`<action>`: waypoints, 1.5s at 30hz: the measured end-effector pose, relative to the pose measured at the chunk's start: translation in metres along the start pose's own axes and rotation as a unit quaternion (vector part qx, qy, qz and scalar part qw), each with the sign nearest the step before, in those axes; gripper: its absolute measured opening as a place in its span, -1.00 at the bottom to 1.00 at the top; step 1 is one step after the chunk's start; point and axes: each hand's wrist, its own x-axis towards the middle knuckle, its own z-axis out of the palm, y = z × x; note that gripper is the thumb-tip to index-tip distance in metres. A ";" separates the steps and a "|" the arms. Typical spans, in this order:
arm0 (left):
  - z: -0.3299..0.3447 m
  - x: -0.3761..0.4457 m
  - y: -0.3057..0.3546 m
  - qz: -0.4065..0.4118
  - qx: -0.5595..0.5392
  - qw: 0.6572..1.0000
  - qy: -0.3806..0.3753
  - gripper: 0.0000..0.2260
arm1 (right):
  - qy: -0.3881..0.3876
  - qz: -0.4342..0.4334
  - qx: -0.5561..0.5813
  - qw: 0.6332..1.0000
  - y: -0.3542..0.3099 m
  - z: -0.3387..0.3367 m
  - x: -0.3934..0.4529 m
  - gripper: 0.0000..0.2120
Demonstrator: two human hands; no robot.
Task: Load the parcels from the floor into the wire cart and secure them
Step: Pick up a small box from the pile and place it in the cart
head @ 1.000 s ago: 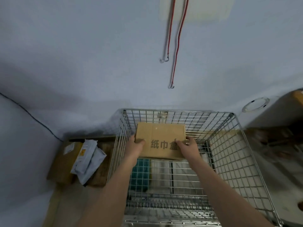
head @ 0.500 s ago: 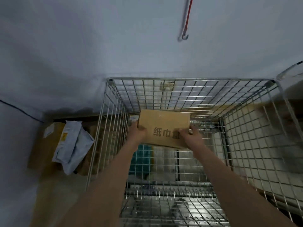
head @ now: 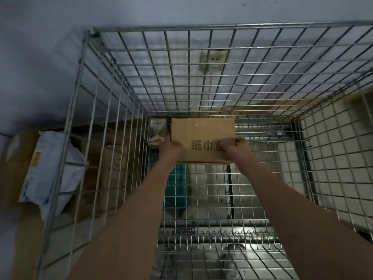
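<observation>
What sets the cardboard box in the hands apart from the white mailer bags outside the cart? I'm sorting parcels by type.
The cardboard box is brown, rigid and printed; the white mailer bags are soft and crumpled. The box is inside the wire cart, gripped by the left hand and right hand; the bags lie outside, untouched.

Dim corner room, pale blue-grey walls.

Plain painted wall (head: 181, 9) straight ahead, meeting a side wall (head: 12, 98) at the left in a shadowed corner. Cream wall socket (head: 214, 61) low on the far wall, seen through mesh. Pale tiled floor (head: 339, 158) at the right, brighter than the rest; tan floor strip (head: 24, 249) at lower left. Light weak and cool overall, with soft shadow pooling along the wall base.
</observation>
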 end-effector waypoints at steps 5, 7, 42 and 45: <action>0.014 0.043 -0.018 0.003 0.002 1.000 0.015 -0.52 | -0.034 0.004 0.026 0.999 0.014 0.022 0.041 -0.38; 0.019 0.058 -0.024 0.008 0.012 1.000 0.016 -0.50 | -0.049 0.006 0.041 0.998 0.021 0.031 0.056 -0.44; 0.007 0.154 -0.029 0.068 0.123 0.987 0.072 -0.54 | -0.001 -0.079 0.052 0.996 0.028 0.086 0.127 -0.55; 0.004 0.157 -0.030 0.074 0.119 0.988 0.065 -0.51 | -0.001 -0.075 0.051 0.996 0.029 0.086 0.128 -0.52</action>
